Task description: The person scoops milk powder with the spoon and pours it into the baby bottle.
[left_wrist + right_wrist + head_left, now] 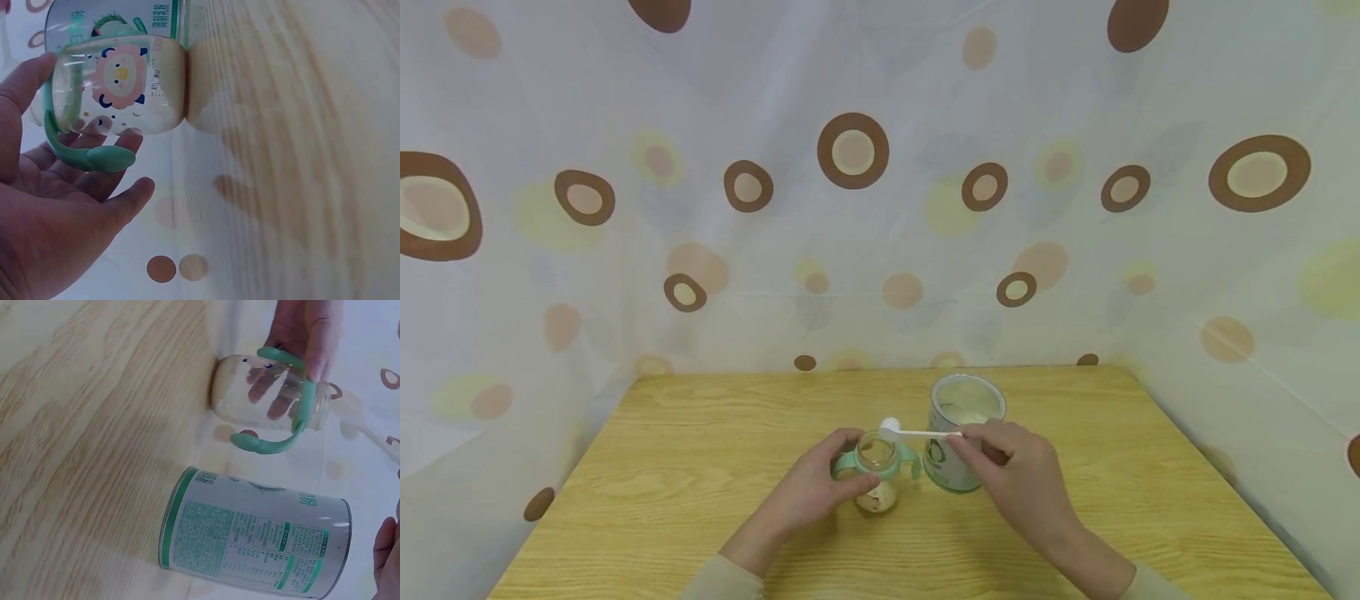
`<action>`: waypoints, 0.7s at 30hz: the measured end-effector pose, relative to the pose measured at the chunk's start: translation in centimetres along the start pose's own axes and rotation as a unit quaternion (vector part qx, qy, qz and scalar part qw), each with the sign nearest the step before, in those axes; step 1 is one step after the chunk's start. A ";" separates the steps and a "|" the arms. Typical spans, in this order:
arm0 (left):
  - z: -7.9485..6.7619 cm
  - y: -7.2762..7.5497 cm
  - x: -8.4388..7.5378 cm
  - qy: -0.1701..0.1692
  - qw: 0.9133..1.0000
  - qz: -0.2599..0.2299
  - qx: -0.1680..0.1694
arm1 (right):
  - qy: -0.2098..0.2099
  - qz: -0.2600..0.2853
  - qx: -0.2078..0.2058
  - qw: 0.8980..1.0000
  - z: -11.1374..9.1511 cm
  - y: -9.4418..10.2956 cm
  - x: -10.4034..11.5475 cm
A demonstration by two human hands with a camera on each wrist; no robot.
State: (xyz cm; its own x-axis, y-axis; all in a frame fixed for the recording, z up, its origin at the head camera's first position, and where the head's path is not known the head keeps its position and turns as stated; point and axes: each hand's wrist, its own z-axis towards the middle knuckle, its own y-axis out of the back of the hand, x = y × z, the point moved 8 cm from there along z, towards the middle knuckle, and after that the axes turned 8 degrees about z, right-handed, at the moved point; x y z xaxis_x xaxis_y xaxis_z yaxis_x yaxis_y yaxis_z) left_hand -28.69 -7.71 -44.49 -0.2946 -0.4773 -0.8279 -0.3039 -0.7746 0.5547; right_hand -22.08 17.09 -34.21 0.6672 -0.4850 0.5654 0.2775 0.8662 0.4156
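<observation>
My left hand (812, 483) holds a clear baby bottle (877, 498) upright on the table, thumb and fingers at its green two-handled collar (305, 406). Pale powder shows low inside the bottle, and a pink lion face is printed on its side in the left wrist view. Between thumb and fingers, my right hand (1028, 477) pinches the thin handle of a white measuring scoop (891, 429). The scoop's bowl hangs right over the bottle's open mouth. Just behind the right hand stands an open milk powder can (947, 471), with pale powder visible inside.
Everything stands on a light wooden table (700, 433). A white sheet with brown and beige circles (853, 250) hangs behind the table and along both sides. The can stands close to the bottle's right handle.
</observation>
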 end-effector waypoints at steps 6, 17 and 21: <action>-0.5 0.4 -0.4 0.001 1.000 -0.001 -0.003 | -0.252 0.063 0.003 0.966 0.0 0.9 -2.5; -0.7 1.1 -0.7 0.005 1.000 0.008 -0.004 | -0.304 0.040 -0.006 0.952 0.4 3.7 -2.8; -0.2 1.5 -1.4 0.011 0.999 0.022 -0.028 | -0.303 0.027 -0.015 0.953 0.5 4.9 -3.0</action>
State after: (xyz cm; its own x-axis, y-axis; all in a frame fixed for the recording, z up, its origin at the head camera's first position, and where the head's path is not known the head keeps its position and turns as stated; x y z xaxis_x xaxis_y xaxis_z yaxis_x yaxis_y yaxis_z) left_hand -28.52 -8.32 -42.48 -0.2863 -0.5192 -0.8053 -0.2392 -0.7751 0.5848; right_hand -23.11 22.73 -33.50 0.1629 -0.4126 0.8962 0.2791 0.8905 0.3593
